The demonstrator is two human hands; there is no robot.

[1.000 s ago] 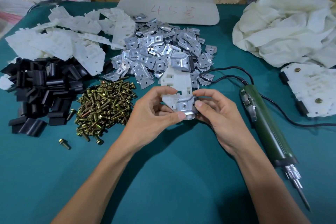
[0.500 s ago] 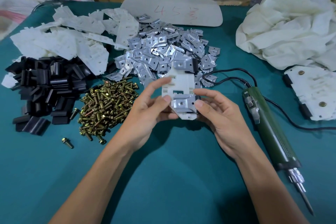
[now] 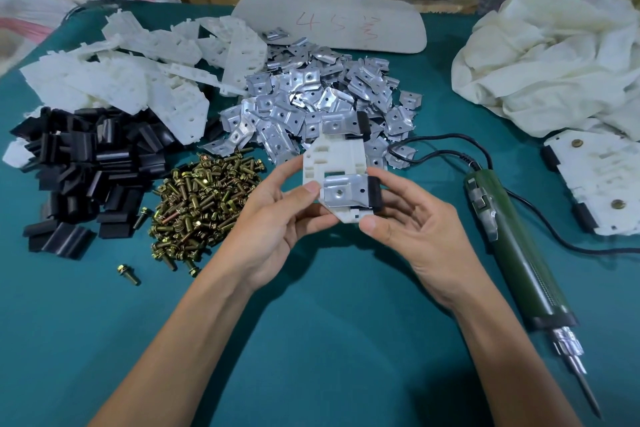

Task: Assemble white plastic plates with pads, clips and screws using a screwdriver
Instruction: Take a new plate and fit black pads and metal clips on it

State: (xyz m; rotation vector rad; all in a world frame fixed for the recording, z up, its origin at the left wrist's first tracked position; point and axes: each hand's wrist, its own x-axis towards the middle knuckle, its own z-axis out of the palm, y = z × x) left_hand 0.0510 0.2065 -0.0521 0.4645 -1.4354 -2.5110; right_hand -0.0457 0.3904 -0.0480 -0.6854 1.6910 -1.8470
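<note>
2 hands hold 1 plate (image 3: 332, 158) up off the tabletop (image 3: 329, 340) with its face tipped toward me. I judge this is so I can check that the clip (image 3: 343, 191) and its hole sit square before a screw goes in. That clip lies across the plate's lower half, and a black pad (image 3: 375, 192) at the plate's right edge caps the clip's end. No screw is in the hole yet. A 2nd clip with a pad shows at the plate's top edge; I cannot tell if it is fitted or just lies in the heap behind the plate.

My left hand (image 3: 273, 218) comes in from the plate's left, thumb pressed on the plate's left edge just beside the clip, the other fingers curled behind the plate as backing. My right hand (image 3: 422, 229) cups the plate's right side, thumb tip on the bottom corner and fingers (image 3: 401, 185) bent round behind the pad. Both sets of fingers are clamped on the plate.

Screws (image 3: 204, 198) are heaped on the tabletop left of the plate, near my left hand. The screwdriver (image 3: 512, 246) lies right of the plate, tip toward me. I think this layout lets each hand reach its item while the other holds the plate.
</note>
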